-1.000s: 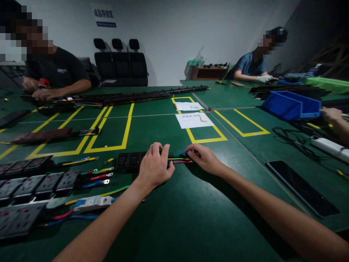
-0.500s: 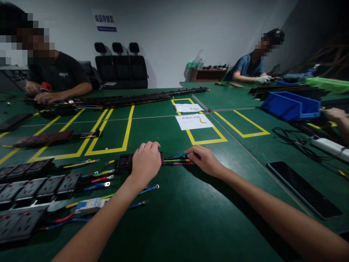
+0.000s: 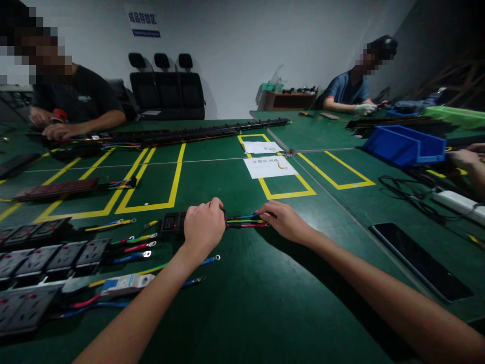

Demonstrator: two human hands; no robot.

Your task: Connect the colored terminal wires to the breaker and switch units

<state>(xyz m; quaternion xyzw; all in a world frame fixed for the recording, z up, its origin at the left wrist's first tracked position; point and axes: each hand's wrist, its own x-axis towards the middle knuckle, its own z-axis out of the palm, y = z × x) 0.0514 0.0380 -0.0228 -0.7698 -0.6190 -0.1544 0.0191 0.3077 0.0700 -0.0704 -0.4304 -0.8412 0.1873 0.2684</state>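
My left hand (image 3: 204, 222) is closed over a black socket module (image 3: 171, 225) that lies on the green table, hiding its middle. Blue, yellow-green and red wires (image 3: 244, 221) run out of the module's right end. At their far ends my right hand (image 3: 282, 217) pinches the blue wire between thumb and fingers; its fingertips partly cover the wire ends. Left of my left forearm lie rows of black socket strips (image 3: 56, 258) with coloured wires ending in ring terminals. A white circuit breaker (image 3: 127, 284) is wired to the nearest strip.
A black phone (image 3: 420, 260) lies at the right, near a white power strip (image 3: 460, 206) and a blue bin (image 3: 403, 145). Paper sheets (image 3: 261, 169) lie ahead. A long black strip assembly (image 3: 197, 134) crosses the back; co-workers sit at far left and right, another hand (image 3: 468, 159) at the right edge.
The view has shifted slightly. My hands stay almost where they were on the socket module and its wires; the wires look a little more spread apart.
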